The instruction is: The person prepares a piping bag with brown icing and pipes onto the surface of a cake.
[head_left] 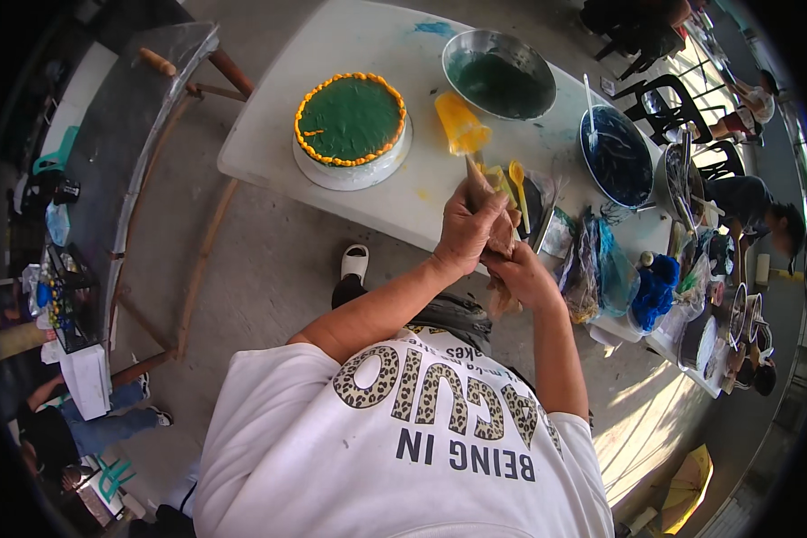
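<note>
Both my hands are closed around a piping bag of brown icing point(500, 237) at the near edge of the white table point(260, 134). My left hand point(464, 235) wraps the upper part of the bag, whose narrow end points away from me. Lower down, my right hand point(527, 280) grips the gathered end, and some loose plastic hangs below it. To the left stands a round cake point(345, 121) with a green top and a piped yellow-orange border, resting on a white turntable point(368, 172). A bag smeared with yellow icing point(463, 124) lies just beyond my hands.
Behind the yellow bag is a metal bowl point(502, 45) with green residue. Farther right sits a bowl of dark blue icing point(623, 161) with a spatula. A yellow spoon point(519, 184) and several plastic bags point(617, 278) crowd the right side. Another table point(125, 117) stands left; people are around.
</note>
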The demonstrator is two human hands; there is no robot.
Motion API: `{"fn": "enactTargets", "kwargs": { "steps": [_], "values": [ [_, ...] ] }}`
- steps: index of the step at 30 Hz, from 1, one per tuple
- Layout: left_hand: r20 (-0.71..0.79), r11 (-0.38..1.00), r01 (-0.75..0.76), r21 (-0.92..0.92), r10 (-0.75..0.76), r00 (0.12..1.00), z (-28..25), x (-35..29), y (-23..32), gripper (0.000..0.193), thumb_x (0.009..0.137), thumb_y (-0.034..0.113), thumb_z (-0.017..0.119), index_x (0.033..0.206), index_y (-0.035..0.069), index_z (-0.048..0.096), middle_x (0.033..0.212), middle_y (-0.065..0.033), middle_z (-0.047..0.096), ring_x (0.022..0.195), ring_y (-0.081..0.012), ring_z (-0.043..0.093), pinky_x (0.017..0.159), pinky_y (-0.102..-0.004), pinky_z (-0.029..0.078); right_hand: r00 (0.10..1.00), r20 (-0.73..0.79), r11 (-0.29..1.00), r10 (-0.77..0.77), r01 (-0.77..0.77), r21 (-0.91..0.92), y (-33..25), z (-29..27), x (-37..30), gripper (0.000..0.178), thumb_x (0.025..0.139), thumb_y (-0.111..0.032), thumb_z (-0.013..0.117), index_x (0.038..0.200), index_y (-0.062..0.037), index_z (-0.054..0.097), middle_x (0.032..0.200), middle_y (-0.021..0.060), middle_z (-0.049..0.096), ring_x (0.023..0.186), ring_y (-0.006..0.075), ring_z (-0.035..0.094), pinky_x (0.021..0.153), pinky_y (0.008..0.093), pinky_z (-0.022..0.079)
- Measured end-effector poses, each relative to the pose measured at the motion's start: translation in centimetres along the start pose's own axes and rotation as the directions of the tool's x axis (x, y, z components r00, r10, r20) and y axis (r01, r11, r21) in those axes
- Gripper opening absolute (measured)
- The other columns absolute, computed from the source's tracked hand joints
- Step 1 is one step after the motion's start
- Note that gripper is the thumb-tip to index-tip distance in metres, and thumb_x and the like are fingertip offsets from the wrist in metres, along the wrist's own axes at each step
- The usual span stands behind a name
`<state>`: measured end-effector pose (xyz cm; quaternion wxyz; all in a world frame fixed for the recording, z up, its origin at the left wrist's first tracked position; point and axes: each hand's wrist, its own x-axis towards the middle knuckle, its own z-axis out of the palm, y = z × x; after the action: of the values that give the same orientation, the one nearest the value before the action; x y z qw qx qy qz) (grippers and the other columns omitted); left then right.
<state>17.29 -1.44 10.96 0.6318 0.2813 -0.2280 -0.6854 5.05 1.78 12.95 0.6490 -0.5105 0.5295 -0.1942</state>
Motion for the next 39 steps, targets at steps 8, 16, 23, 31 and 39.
{"fn": "enactTargets", "kwargs": {
  "steps": [8,16,23,31,39],
  "values": [
    [0.079,0.991,0.133,-0.016,-0.131,0.988,-2.8,2.1,5.0,0.025,0.083,0.006,0.062,0.104,0.005,0.049,0.083,-0.0052,0.058,0.069,-0.0152,0.062,0.064,-0.0281,0.052,0.986,-0.133,0.991,-0.095,0.106,0.078,-2.5,4.5,3.0,0.011,0.085,-0.01,0.058,0.09,-0.0011,0.062,0.071,0.0001,0.058,0.063,0.0093,0.056,0.058,0.0255,0.046],
    [0.031,0.987,0.15,0.063,-0.152,0.988,-9.5,4.6,11.6,0.031,0.082,0.005,0.063,0.108,0.004,0.046,0.084,-0.0052,0.057,0.068,-0.0155,0.061,0.065,-0.0292,0.053,0.965,-0.258,0.995,0.045,-0.02,0.099,-6.6,13.1,8.7,0.012,0.086,-0.005,0.053,0.094,-0.0011,0.061,0.074,0.0011,0.059,0.067,0.0075,0.053,0.06,0.0243,0.044],
    [-0.031,0.975,0.218,-0.039,-0.22,0.975,-11.6,6.2,14.9,0.018,0.083,0.003,0.061,0.091,0.007,0.045,0.069,-0.0022,0.053,0.061,-0.0115,0.056,0.062,-0.0296,0.051,0.941,-0.331,0.996,-0.068,0.048,-0.069,-7.6,15.8,11.2,0.023,0.081,-0.01,0.058,0.101,0.0013,0.055,0.078,0.0046,0.058,0.07,0.0102,0.05,0.065,0.0283,0.044],
    [-0.035,0.959,0.262,-0.107,-0.267,0.963,-13.6,6.9,15.1,0.019,0.085,0.01,0.059,0.101,0.008,0.05,0.082,-0.0085,0.058,0.071,-0.0213,0.062,0.071,-0.0408,0.055,0.99,-0.144,0.905,0.003,0.059,0.421,-8.1,14.8,10.4,0.03,0.088,-0.027,0.047,0.101,0.0,0.051,0.074,-0.0003,0.047,0.065,0.0077,0.044,0.052,0.0231,0.039],
    [-0.041,0.972,0.233,-0.032,-0.234,0.971,-12.6,6.6,13.8,0.022,0.085,0.01,0.059,0.104,0.009,0.049,0.083,-0.0088,0.058,0.072,-0.0226,0.063,0.072,-0.0439,0.055,0.976,-0.193,0.893,-0.103,0.176,0.414,-6.8,14.7,9.3,0.038,0.095,-0.037,0.041,0.099,-0.0006,0.052,0.077,0.0014,0.048,0.061,0.008,0.048,0.044,0.0215,0.045]
  ]
}}
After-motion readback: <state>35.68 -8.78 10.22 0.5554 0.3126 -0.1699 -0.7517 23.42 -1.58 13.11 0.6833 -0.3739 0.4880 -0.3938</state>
